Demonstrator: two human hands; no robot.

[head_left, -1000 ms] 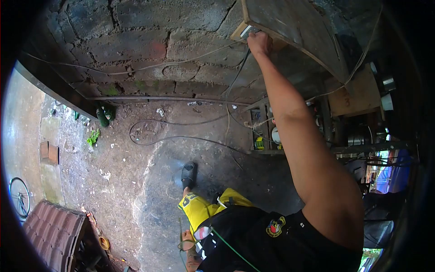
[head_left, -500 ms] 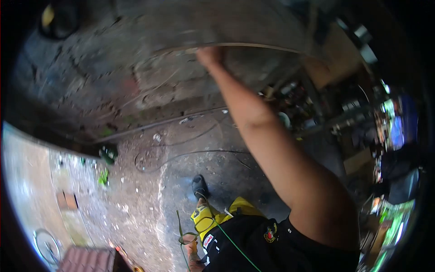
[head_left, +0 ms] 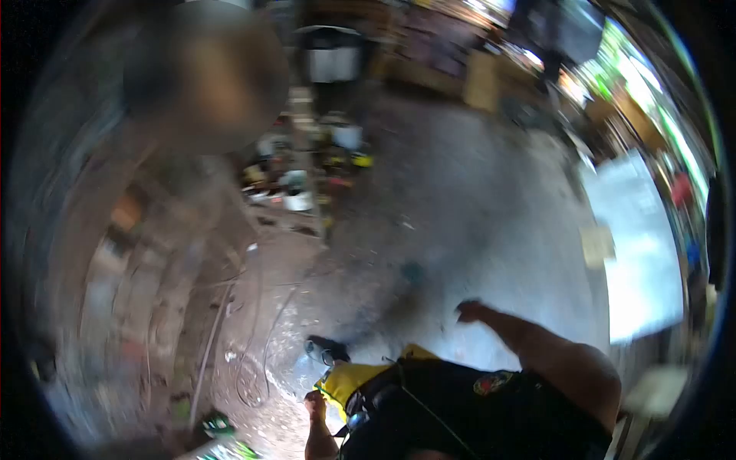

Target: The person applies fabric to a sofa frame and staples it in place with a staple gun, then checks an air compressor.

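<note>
My left hand (head_left: 314, 405) is low in the view, beside the yellow shorts (head_left: 356, 381). Its fingers look curled in, and what they hold, if anything, is hidden. Out over the concrete floor hangs my right hand (head_left: 469, 310), dark and blurred, touching nothing that I can see; its fingers are not distinct. A thin green cord (head_left: 433, 415) runs across the black shirt (head_left: 483, 418). One dark shoe (head_left: 327, 350) shows on the floor ahead of the shorts.
A wooden shelf or rack (head_left: 305, 130) with assorted small items stands ahead to the left. A bright pale sheet (head_left: 640, 261) leans or lies at the right. A loose cable (head_left: 272, 337) lies on the floor (head_left: 452, 184). A large blurred round shape (head_left: 207, 77) fills the upper left.
The view has swung right, away from the wall. My right hand has come down from the thin edge it was touching at the wall. My left hand remains low beside the shorts.
</note>
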